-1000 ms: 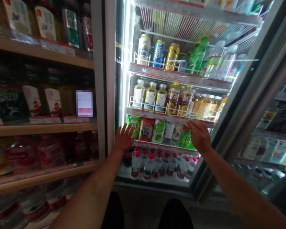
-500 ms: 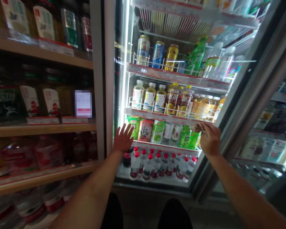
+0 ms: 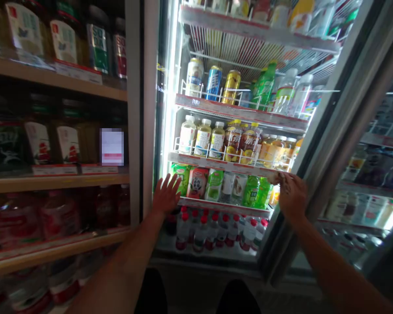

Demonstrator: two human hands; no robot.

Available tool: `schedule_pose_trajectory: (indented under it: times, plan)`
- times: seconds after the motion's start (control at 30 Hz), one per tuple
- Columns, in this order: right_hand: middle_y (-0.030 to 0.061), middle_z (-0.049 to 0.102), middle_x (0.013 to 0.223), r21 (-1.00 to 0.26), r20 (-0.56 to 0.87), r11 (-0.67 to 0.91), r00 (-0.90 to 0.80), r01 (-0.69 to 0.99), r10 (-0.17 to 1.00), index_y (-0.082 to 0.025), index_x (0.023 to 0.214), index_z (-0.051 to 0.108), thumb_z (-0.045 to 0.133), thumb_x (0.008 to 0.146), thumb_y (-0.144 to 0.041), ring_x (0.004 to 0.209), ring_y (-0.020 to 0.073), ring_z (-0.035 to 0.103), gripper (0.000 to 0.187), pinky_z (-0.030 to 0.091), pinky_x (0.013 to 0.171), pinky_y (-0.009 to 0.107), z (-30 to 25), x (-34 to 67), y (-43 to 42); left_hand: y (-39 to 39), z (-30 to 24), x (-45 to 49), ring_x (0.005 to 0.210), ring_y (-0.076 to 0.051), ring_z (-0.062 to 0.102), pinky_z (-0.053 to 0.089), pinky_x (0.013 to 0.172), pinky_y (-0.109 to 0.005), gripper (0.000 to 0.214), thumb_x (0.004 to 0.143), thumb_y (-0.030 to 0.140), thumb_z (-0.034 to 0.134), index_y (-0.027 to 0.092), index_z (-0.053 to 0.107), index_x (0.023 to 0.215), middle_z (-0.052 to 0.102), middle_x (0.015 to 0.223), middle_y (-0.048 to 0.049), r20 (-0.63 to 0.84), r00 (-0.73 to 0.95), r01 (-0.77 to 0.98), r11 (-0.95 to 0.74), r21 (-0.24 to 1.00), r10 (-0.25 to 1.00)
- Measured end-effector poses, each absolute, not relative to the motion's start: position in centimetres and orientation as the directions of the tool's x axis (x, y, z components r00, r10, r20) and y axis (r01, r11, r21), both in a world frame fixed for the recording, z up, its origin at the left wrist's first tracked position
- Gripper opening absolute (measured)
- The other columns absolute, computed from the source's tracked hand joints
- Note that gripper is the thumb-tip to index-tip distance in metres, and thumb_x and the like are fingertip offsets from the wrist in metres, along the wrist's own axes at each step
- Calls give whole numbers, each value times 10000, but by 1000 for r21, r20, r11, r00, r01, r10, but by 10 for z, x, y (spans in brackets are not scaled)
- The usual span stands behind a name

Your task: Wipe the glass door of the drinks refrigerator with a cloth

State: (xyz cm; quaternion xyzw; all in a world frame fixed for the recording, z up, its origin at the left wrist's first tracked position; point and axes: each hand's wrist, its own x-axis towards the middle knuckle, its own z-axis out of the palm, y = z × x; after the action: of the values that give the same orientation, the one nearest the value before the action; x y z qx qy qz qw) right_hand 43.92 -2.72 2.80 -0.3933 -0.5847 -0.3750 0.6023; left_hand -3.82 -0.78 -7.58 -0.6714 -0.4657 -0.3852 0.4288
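Note:
I face an open lit drinks fridge. My left hand [image 3: 166,194] is spread open at the left end of the third shelf [image 3: 222,206], its fingers against a green drink carton [image 3: 182,176]. My right hand [image 3: 291,194] is at the right end of the same shelf, by the door frame, fingers curled near the rail edge above the green bottles [image 3: 257,192]; what it holds, if anything, is not clear. Beside the carton stand a pink carton [image 3: 197,182] and pale bottles.
The open glass door [image 3: 347,131] swings out on the right. The bottom shelf holds red-capped water bottles [image 3: 212,226]. Upper shelves hold tea bottles [image 3: 216,139] and cans [image 3: 212,83]. Wooden shelves [image 3: 52,181] with packaged goods stand to the left.
My right hand has slid rightward along the third shelf, from the green bottles to the shelf's right end near the door frame. My left hand has barely moved.

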Motion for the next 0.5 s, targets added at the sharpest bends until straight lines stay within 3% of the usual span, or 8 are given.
schedule_pose_trajectory:
  times: [0.17, 0.4, 0.5]
  plan:
    - [174, 648, 1151, -135, 987, 406, 158, 904, -22, -125, 1222, 702, 547, 967, -376, 1111, 307, 602, 389, 516, 992, 522, 60, 438, -16, -10, -75, -36, 1516, -325, 284, 160, 1245, -531, 502, 1007, 274, 407, 135, 528, 1474, 447, 1559, -143, 903, 246, 961, -214, -178, 353]
    - [138, 687, 1078, 40, 998, 405, -53, 913, 21, -168, 1205, 699, 500, 980, -307, 1048, 280, 624, 331, 509, 964, 485, 67, 423, -22, -32, -64, -28, 1511, -327, 294, 240, 1228, -538, 488, 1012, 235, 424, 128, 502, 1482, 451, 1554, -152, 906, 228, 953, -271, -133, 357]
    - [159, 688, 1085, 61, 998, 403, -70, 913, 6, -141, 1205, 696, 491, 974, -293, 1062, 288, 610, 345, 491, 977, 476, 88, 414, -21, -48, -50, -19, 1482, -334, 349, 290, 1208, -559, 442, 988, 243, 453, 130, 571, 1399, 506, 1507, -156, 927, 129, 911, -411, 29, 353]
